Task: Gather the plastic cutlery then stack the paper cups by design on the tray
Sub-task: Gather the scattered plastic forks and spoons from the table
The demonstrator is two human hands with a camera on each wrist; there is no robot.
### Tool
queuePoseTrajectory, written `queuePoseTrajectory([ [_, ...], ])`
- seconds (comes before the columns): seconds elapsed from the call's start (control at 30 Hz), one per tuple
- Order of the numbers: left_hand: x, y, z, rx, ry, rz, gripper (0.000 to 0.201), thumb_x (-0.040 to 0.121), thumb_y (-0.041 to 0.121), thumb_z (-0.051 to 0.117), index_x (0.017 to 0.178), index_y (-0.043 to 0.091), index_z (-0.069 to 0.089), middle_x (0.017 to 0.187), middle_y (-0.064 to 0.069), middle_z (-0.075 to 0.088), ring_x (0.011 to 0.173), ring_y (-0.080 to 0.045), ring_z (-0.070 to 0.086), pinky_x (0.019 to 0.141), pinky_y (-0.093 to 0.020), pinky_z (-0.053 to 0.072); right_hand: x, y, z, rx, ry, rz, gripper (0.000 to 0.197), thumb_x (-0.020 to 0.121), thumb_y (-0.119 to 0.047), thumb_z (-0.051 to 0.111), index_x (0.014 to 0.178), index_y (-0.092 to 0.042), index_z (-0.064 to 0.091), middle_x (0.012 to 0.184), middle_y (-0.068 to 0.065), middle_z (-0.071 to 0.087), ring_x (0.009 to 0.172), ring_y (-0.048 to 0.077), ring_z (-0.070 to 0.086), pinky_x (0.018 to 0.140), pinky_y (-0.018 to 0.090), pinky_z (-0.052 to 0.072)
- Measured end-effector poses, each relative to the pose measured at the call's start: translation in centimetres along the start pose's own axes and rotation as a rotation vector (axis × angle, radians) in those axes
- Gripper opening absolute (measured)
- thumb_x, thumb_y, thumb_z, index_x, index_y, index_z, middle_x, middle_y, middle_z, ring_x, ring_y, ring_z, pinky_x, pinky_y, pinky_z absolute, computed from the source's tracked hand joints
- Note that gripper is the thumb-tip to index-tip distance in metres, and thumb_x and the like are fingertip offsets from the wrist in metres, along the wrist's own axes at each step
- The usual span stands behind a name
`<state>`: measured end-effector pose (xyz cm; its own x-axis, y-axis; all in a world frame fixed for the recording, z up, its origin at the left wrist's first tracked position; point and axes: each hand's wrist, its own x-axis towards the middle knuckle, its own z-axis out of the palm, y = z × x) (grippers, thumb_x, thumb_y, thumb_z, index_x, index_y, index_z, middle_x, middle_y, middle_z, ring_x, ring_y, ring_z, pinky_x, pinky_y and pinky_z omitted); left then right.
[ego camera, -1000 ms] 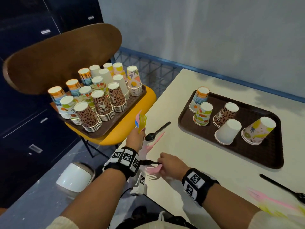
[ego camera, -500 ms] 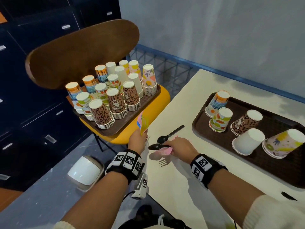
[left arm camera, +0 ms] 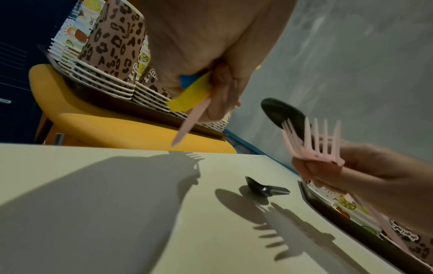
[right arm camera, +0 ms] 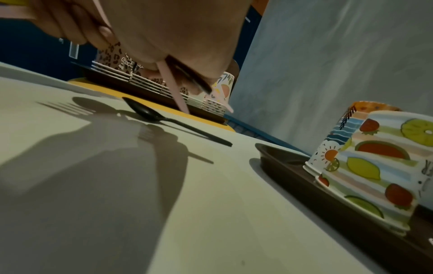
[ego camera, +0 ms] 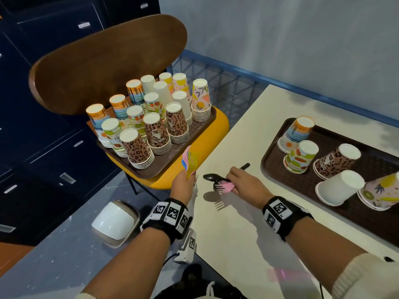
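- The left hand (ego camera: 183, 186), at lower centre of the head view, is clenched around a bunch of coloured plastic cutlery (ego camera: 189, 161) (pink, blue and yellow) that points up over the table's left edge.
- The right hand (ego camera: 248, 185), just right of it, grasps two pink forks (left arm camera: 314, 144) and a black spoon (left arm camera: 281, 113), held above the cream table (ego camera: 237, 244).
- Another black spoon (right arm camera: 164, 120) lies on the table under that hand.
- A brown tray (ego camera: 354, 214) at right of the frame carries upside-down paper cups: a wave-pattern stack (ego camera: 296, 134), a fruit-pattern stack (ego camera: 300, 156), a leopard-print stack (ego camera: 334, 160), a white cup (ego camera: 339, 188) and a tilted pink cup (ego camera: 382, 193) leaning beside it.
- A second tray (ego camera: 172, 167) on the yellow chair (ego camera: 216, 130) at upper left holds many stacks of upside-down cups (ego camera: 151, 117).
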<state>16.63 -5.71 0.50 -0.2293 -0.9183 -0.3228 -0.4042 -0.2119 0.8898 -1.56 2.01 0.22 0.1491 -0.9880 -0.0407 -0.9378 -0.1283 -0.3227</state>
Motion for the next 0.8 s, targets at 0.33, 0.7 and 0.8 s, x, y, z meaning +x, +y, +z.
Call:
queuePoseTrajectory([
  [0.33, 1.0, -0.3, 1.5, 0.038, -0.051, 0.013, 0.025, 0.096, 0.015, 0.042, 0.089, -0.005, 0.054, 0.084, -0.040, 0.050, 0.072, -0.044, 0.042, 0.069, -0.036, 0.031, -3.8, 2.4, -0.9, 0.047, -0.153, 0.201, 0.020, 0.089, -0.020, 0.052, 0.107, -0.013, 0.059, 0.104, 0.010, 0.057, 0.091, 0.033, 0.060, 0.069, 0.035, 0.039],
  [0.7, -0.6, 0.4, 2.5, 0.053, -0.089, 0.088, 0.034, 0.096, 0.014, 0.042, 0.063, 0.021, 0.042, 0.056, -0.002, 0.037, 0.061, -0.022, 0.035, 0.064, -0.034, 0.030, -0.6, 1.5, 2.9, 0.045, -0.147, 0.340, 0.043, 0.090, -0.005, 0.044, 0.132, -0.009, 0.038, 0.138, 0.015, 0.040, 0.103, 0.037, 0.058, 0.081, 0.045, 0.045],
  [0.8, -0.9, 0.3, 2.3, 0.021, -0.068, 0.078, 0.022, 0.096, 0.015, 0.043, 0.078, 0.007, 0.055, 0.067, -0.026, 0.045, 0.069, -0.034, 0.040, 0.069, -0.035, 0.030, -1.5, 1.5, 2.3, -0.019, -0.162, 0.469, 0.028, 0.092, -0.010, 0.043, 0.119, -0.005, 0.044, 0.121, 0.017, 0.051, 0.106, 0.034, 0.055, 0.080, 0.042, 0.042],
])
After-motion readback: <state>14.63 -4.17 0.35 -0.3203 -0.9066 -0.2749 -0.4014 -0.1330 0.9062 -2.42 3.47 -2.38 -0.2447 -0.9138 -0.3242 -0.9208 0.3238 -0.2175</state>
